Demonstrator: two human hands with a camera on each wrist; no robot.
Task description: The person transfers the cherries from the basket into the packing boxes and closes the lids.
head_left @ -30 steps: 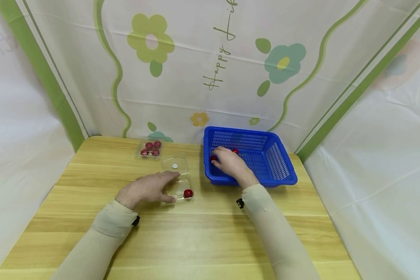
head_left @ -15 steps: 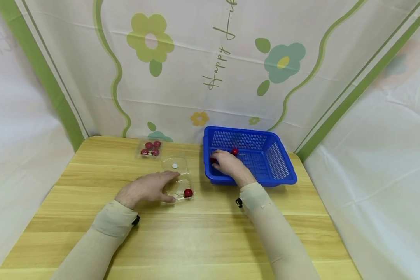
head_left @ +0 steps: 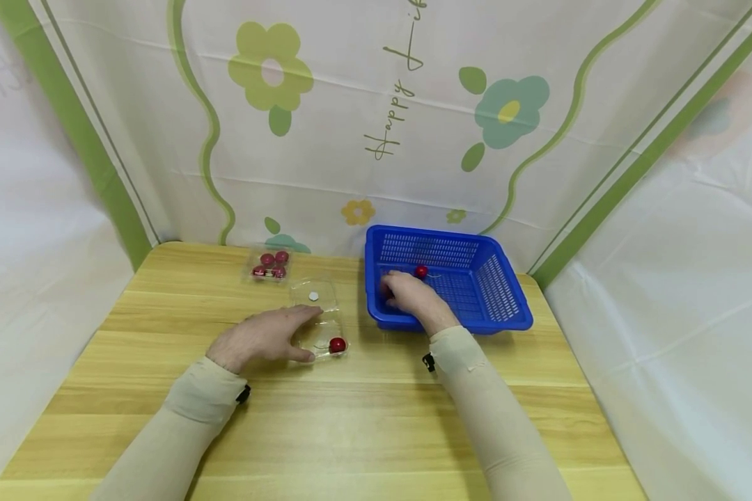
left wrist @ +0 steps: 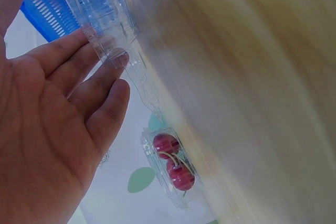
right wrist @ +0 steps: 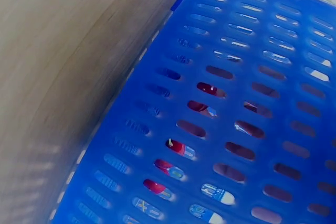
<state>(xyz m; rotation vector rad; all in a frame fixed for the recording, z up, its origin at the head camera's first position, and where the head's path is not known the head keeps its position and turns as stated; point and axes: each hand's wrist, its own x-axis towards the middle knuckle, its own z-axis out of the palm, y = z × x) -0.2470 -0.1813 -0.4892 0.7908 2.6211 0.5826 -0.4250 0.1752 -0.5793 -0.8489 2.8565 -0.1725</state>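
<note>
here, in the head view, the left hand lies flat at the centre left of the frame, fingers straight and relaxed, its fingertips resting on an open clear plastic box on the wooden bench. a single red cherry sits in the near right corner of that box, just beside the thumb. the box's raised lid stands behind it, with a small white dot on it. in the left wrist view the same hand shows its open palm, the fingertips touching the clear box edge.

the right hand is right of centre, reaching over the near wall of the blue basket, fingers curled down onto the basket floor; a dark red cherry looks to be under the fingertips, but whether it is pinched cannot be told. another loose cherry with a thin stem lies just behind that hand inside the basket. the right wrist view looks through the slotted blue wall, with red bits showing through the holes, too blurred to read.

at the upper left of the bench a closed clear box of cherries sits well apart from both hands; it shows also low in the left wrist view.
</note>
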